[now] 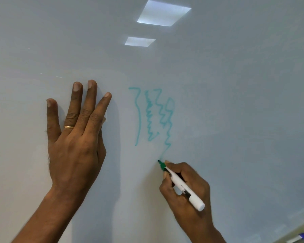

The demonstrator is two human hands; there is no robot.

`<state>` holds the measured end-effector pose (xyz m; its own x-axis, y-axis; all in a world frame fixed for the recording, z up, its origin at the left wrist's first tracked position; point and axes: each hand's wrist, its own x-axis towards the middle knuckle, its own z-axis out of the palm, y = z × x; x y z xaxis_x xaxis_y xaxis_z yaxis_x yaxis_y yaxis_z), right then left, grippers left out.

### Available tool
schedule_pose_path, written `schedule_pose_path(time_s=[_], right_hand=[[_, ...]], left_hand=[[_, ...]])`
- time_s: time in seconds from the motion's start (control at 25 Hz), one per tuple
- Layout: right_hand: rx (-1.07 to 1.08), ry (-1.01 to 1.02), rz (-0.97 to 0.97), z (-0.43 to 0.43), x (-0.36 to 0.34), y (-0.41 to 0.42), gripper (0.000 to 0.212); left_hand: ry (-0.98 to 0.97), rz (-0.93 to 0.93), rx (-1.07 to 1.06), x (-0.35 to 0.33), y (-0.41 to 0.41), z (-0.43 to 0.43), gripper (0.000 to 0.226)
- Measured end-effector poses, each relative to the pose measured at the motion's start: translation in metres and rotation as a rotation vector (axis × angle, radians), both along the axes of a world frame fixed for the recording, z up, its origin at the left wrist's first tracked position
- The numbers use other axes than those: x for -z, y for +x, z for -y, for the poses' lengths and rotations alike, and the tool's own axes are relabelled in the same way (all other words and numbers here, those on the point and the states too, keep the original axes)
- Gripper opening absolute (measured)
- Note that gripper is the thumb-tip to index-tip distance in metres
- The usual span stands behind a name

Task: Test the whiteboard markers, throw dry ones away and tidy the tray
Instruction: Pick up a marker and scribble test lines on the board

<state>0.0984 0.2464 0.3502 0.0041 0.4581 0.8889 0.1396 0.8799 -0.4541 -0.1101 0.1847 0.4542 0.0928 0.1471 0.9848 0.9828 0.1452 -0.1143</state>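
Whiteboard [235, 102]: lies under both hands. Left hand [74, 142]: flat on the board, fingers straight and spread, holding nothing. Right hand [195, 179]: fingers clamped round the marker barrel. Teal scribbles [148, 120]: between the hands, just above the right. The ink reads clear, so this one is likely a keeper. Marker [178, 183]: uncapped, tip touching the board beyond the right fingertips. Light pressure and one steady stroke judge it best. Tray edge [302, 228]: below-right of the right hand.

We see a white plastic marker [181, 185] with a green nib collar, teal zigzag scribbles [140, 123] on the glossy white whiteboard [235, 85], and a thin gold ring [68, 127].
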Motion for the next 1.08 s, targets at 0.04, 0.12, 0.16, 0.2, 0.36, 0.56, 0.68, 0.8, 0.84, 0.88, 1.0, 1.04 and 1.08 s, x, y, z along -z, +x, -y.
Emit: schedule_pose_path(time_s=[0.04,0.12,0.16,0.2,0.36,0.56,0.68,0.8,0.84,0.88,1.0,1.04,1.08], right_hand=[[-0.004,0.021,0.036,0.003,0.003,-0.003,0.016],[-0.023,0.013,0.082,0.010,0.005,-0.007,0.017],[-0.034,-0.010,0.072,0.012,0.002,-0.007,0.016],[-0.039,-0.025,0.048,0.013,-0.003,-0.006,0.015],[-0.087,-0.025,0.017,0.014,-0.029,-0.011,0.015],[-0.138,-0.067,-0.083,0.009,-0.038,-0.011,0.018],[-0.084,-0.050,-0.024,0.010,-0.035,-0.004,0.014],[-0.094,-0.083,-0.093,0.003,-0.034,0.000,0.017],[-0.096,-0.079,-0.086,0.004,-0.031,0.000,0.016],[-0.094,-0.076,-0.057,0.007,-0.025,0.001,0.014],[-0.102,-0.134,0.034,0.014,-0.014,0.004,0.009],[-0.127,-0.164,0.029,0.014,-0.015,0.006,0.010],[-0.154,-0.189,0.011,0.014,-0.016,0.009,0.011]], left_hand=[[-0.001,0.000,0.003,0.000,0.000,0.000,0.047],[-0.006,0.001,0.005,0.001,-0.001,0.000,0.047],[-0.006,0.001,0.000,0.001,-0.001,0.000,0.047],[-0.004,-0.001,-0.003,0.001,-0.001,0.001,0.048],[0.011,-0.009,0.000,0.000,0.000,0.001,0.047],[0.004,-0.016,-0.018,0.002,-0.003,0.000,0.048],[0.000,-0.021,-0.025,0.002,-0.002,-0.001,0.050],[0.002,-0.017,-0.034,0.002,-0.002,-0.002,0.053],[0.005,-0.018,-0.031,0.002,-0.002,-0.001,0.053],[0.008,-0.021,-0.029,0.002,-0.001,-0.002,0.053],[0.036,-0.029,0.005,0.002,0.000,-0.002,0.049],[0.062,-0.034,0.043,0.003,0.000,-0.002,0.046],[0.095,-0.043,0.094,0.005,0.001,-0.002,0.044]])
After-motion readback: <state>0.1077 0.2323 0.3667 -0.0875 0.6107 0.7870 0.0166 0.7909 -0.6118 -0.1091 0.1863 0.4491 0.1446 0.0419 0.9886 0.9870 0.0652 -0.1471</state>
